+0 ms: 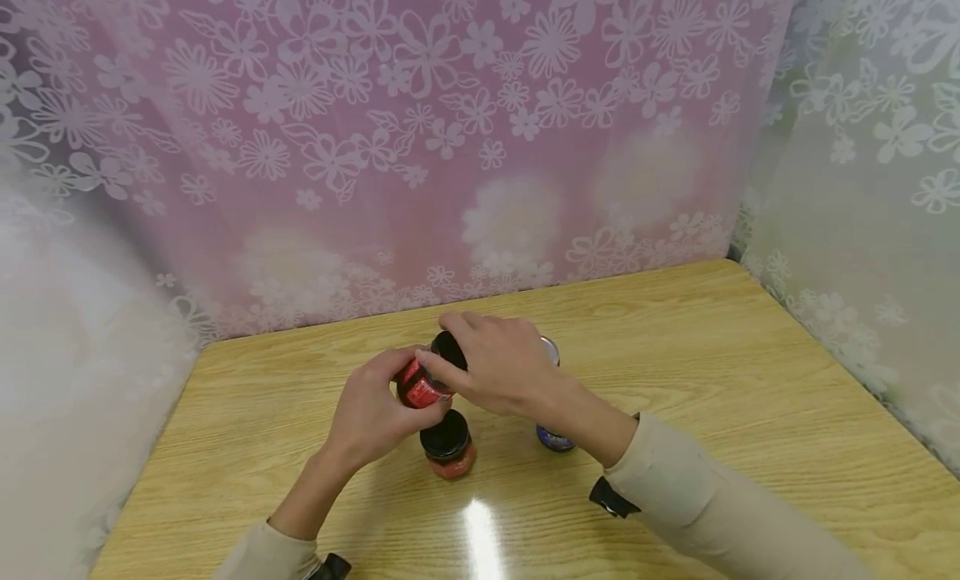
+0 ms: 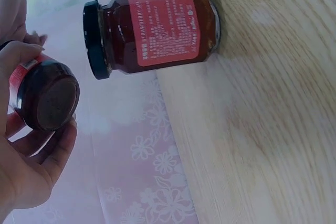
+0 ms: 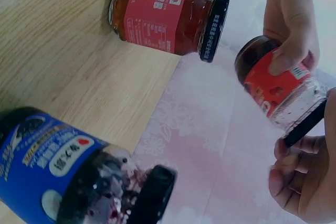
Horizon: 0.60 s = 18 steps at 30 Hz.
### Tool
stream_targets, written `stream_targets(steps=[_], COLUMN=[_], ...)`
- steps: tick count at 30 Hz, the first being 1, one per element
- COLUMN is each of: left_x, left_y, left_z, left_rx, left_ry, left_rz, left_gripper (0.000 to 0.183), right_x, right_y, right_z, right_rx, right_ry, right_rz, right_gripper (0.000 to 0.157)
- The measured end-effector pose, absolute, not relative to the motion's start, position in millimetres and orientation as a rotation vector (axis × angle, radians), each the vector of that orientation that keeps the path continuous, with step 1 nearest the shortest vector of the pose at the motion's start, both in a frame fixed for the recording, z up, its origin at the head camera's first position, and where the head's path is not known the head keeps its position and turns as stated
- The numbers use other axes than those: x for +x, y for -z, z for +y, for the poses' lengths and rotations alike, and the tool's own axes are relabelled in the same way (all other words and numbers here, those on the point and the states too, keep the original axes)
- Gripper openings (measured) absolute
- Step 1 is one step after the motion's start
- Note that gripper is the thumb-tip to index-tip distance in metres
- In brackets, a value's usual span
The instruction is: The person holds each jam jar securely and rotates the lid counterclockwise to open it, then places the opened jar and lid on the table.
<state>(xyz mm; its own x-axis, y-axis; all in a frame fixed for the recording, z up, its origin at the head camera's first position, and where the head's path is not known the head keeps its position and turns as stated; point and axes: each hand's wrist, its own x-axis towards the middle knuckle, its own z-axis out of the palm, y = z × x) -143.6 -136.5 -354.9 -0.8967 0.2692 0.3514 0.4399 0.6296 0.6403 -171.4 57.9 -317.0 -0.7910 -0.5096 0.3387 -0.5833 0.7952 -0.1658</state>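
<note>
A small glass jar with a red label (image 1: 420,386) is held up off the table, tilted, between both hands. My left hand (image 1: 375,409) grips its body, thumb on one side and fingers on the other. Curled around the black lid (image 1: 447,349) at its mouth are the fingers of my right hand (image 1: 502,363). Whether that lid is loose I cannot tell. Just below the hands, a strawberry jam jar (image 2: 168,30) with a black lid stands upright on the table. A blue-labelled jar (image 3: 47,161) with a black lid stands under the right forearm, partly hidden in the head view.
The wooden table (image 1: 675,338) has rounded corners and ends at a pink flowered curtain (image 1: 420,147). Pale flowered curtains hang at both sides. A bright light reflection (image 1: 482,538) lies on the front of the tabletop.
</note>
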Motion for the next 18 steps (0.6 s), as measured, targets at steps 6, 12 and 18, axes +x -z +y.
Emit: stream_targets(steps=[6, 12, 18], left_x=[-143.0, -143.0, -143.8], left_y=[354.4, 356.4, 358.6], left_z=[-135.9, -136.5, -139.0], left_rx=[-0.639, -0.739, -0.783], left_ry=[1.113, 1.229, 1.338], left_rz=[-2.596, -2.562, -2.546], left_gripper=[0.046, 0.04, 0.034], right_x=[-171.3, -169.1, -170.4], right_y=[316.0, 314.5, 313.1], right_z=[57.9, 57.2, 57.2], right_rx=[0.857, 0.906, 0.993], right_ry=[-0.411, -0.386, -0.431], right_rz=[-2.698, -2.642, -2.551], right_gripper=[0.047, 0.04, 0.033])
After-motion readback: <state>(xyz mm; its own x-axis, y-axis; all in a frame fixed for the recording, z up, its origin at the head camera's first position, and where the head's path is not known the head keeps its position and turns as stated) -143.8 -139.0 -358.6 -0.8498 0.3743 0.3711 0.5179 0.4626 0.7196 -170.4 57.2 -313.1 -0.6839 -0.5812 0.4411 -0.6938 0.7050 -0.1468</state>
